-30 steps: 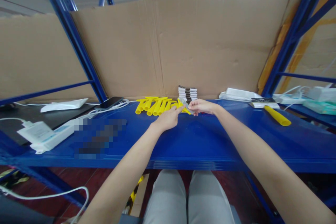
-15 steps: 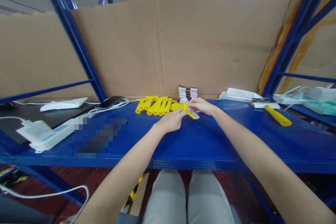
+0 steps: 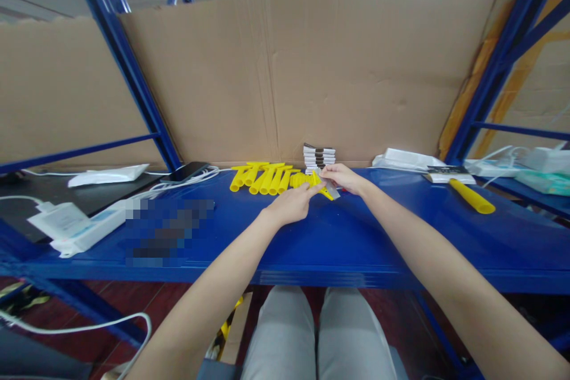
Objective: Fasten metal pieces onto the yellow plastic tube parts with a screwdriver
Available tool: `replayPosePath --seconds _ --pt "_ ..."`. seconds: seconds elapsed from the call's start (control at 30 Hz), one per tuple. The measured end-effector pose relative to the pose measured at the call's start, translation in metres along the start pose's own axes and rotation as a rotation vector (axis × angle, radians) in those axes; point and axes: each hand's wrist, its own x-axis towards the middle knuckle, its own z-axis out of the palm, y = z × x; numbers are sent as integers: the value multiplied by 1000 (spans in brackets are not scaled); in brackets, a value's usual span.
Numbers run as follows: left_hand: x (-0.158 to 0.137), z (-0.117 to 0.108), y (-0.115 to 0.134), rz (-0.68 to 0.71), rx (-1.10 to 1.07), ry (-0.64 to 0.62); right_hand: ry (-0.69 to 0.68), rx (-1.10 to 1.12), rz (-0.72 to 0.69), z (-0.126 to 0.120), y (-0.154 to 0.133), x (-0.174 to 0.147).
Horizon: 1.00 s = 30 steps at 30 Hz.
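My left hand [image 3: 290, 204] is closed at the near end of a yellow plastic part with a wide, flat head [image 3: 327, 193]; its index finger reaches along it. My right hand [image 3: 342, 178] pinches a thin greyish, see-through flat piece [image 3: 333, 195] that lies against that yellow head. Whether the two are joined cannot be made out. Just left of my hands, several yellow T-shaped handles [image 3: 267, 181] with hollow round ends lie in a row. Behind my right hand stands a stack of white packets with dark bands [image 3: 319, 157].
A yellow tube [image 3: 472, 196] leans on a small black-and-white box [image 3: 449, 175] at the right. White packaging [image 3: 407, 160] lies behind it. At the left are a white power strip [image 3: 91, 234], cables and a phone [image 3: 190, 171]. Cardboard [image 3: 356, 71] closes off the back of the blue shelf [image 3: 347, 243].
My right hand has shifted very slightly, and the greyish piece now sits at a slightly different angle against the yellow head. My left hand has hardly moved.
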Motion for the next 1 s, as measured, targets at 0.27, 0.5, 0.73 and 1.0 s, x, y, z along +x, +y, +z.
replayPosePath --seconds 0.27,0.5,0.73,1.0 --pt "1 -2 1 -9 -1 -27 -31 169 169 -1 2 2" --pt "1 -1 -3 -54 -2 -12 -92 186 197 -1 2 0" --pt "2 -1 -4 -139 43 28 -215 149 178 -4 0 -4" --pt "3 -1 -7 -184 41 37 -187 73 78 -1 1 -2"
